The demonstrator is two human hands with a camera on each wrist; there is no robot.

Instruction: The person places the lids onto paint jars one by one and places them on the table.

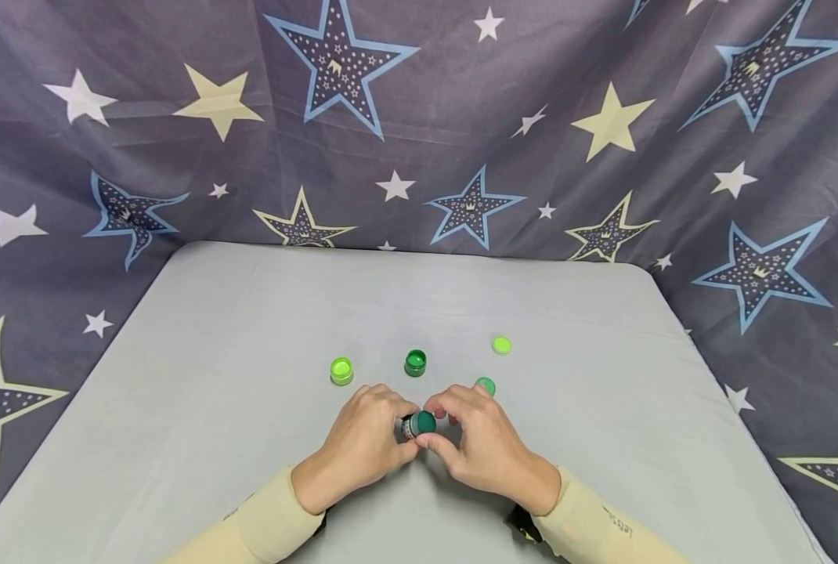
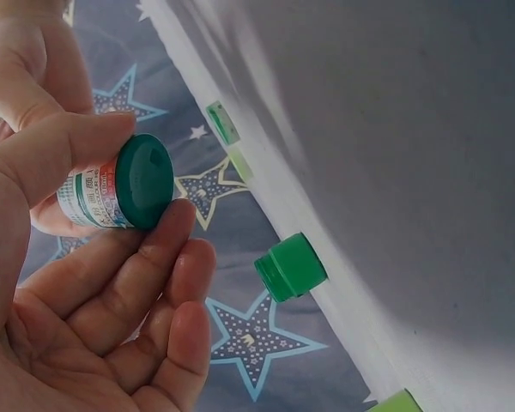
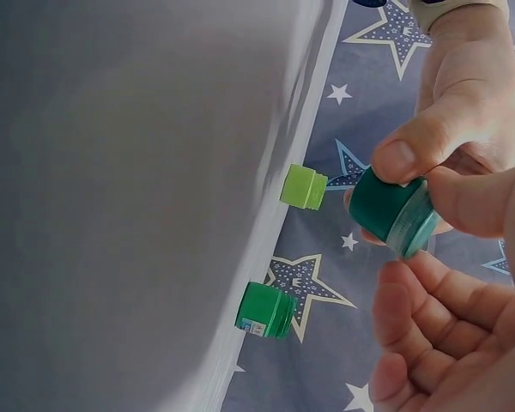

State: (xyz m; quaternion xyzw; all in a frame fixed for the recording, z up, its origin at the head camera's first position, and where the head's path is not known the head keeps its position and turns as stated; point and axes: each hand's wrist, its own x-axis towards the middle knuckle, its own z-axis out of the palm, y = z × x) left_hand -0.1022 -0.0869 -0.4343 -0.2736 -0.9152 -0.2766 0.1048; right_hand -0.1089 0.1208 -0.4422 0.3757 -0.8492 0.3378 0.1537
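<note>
Low over the table, a small dark teal-green paint jar (image 1: 420,424) is held tilted between both hands. My left hand (image 1: 368,433) grips its body, the thumb lying along the side in the right wrist view. On the lid (image 3: 419,221), my right hand (image 1: 484,440) pinches the edge between thumb and index finger, its other fingers curving loosely. A printed label (image 2: 101,196) wraps the jar's side in the left wrist view. Just beyond the hands stand an uncapped green paint jar (image 1: 415,363) and, further left, an uncapped light green one (image 1: 341,372).
Two loose lids lie on the right: a green one (image 1: 485,385), partly overlapped by my right hand in the head view, and a light green one (image 1: 501,345) further back. A pale grey cloth covers the table (image 1: 250,329). Behind it hangs a star-patterned curtain (image 1: 426,133).
</note>
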